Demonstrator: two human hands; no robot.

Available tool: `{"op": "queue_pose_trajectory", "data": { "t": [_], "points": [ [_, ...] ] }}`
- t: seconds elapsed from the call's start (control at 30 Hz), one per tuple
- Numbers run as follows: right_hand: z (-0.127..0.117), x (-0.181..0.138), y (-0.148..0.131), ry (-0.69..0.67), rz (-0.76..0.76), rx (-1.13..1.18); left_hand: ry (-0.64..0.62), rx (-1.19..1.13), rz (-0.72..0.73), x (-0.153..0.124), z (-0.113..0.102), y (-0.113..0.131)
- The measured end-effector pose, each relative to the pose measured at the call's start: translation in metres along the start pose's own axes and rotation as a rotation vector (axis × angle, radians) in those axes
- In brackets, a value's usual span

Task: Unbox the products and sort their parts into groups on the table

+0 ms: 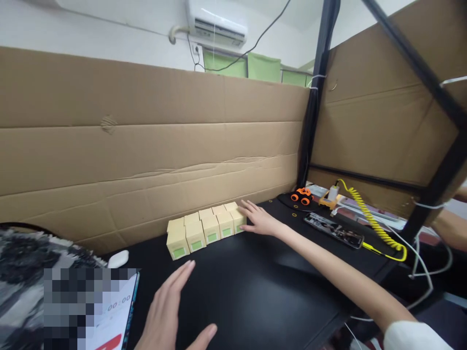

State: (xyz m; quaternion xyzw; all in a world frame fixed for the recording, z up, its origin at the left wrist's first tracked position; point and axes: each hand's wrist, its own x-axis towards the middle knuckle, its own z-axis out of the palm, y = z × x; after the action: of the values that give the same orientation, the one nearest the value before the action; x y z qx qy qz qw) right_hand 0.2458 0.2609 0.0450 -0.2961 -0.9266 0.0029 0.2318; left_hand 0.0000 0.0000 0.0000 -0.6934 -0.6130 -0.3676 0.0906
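Observation:
Several small cream-coloured boxes [194, 235] with green labels stand side by side in two rows on the black table [233, 296], close to the cardboard wall. At the right end of the rows is my right hand [258, 218], fingers stretched out and apart; the fingertips reach the last box, and I cannot tell how firmly they touch it. My left hand [164, 311] hovers nearer to me, in front of the left end of the boxes. Its thumb stands well away from the fingers, with nothing between them.
At left lie a tablet-like screen [116, 311], a white earbud case [118, 259] and a grey-black furry item [22, 277]. At right are a phone [333, 229] with a yellow coiled cable [375, 218] and an orange toy car [302, 196]. Cardboard [146, 146] closes off the back; a person's arm [450, 226] shows far right.

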Motion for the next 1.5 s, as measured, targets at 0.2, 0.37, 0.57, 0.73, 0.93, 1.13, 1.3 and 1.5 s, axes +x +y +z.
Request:
{"op": "queue_pose_trajectory", "data": {
  "t": [0.2,0.37,0.57,0.73,0.93,1.13,1.3,1.5],
  "points": [
    [-0.013,-0.023,-0.013,-0.048,0.001,0.074,-0.133,0.0,0.049,0.035,0.008,0.049],
    [-0.031,-0.041,-0.056,-0.108,-0.168,0.258,-0.152,-0.01,0.041,0.045,0.022,0.036],
    [0.001,-0.056,-0.097,-0.07,-0.286,0.667,-0.206,-0.09,0.098,0.046,0.02,0.045],
    [0.016,-0.065,-0.104,-0.036,-0.205,0.668,-0.154,0.001,0.164,0.039,0.014,0.055],
    [0.022,-0.069,-0.099,0.098,-0.239,0.539,-0.066,0.14,0.221,0.035,0.012,0.054],
    [0.007,-0.069,-0.098,0.032,-0.401,0.59,-0.027,0.296,0.143,0.04,0.002,0.035],
    [0.002,-0.072,-0.106,-0.089,-0.385,0.638,-0.073,0.307,0.145,0.036,0.006,0.036],
    [-0.001,-0.072,-0.106,-0.137,-0.534,0.257,-0.092,0.153,0.205,0.035,0.01,0.039]
  ]
}}
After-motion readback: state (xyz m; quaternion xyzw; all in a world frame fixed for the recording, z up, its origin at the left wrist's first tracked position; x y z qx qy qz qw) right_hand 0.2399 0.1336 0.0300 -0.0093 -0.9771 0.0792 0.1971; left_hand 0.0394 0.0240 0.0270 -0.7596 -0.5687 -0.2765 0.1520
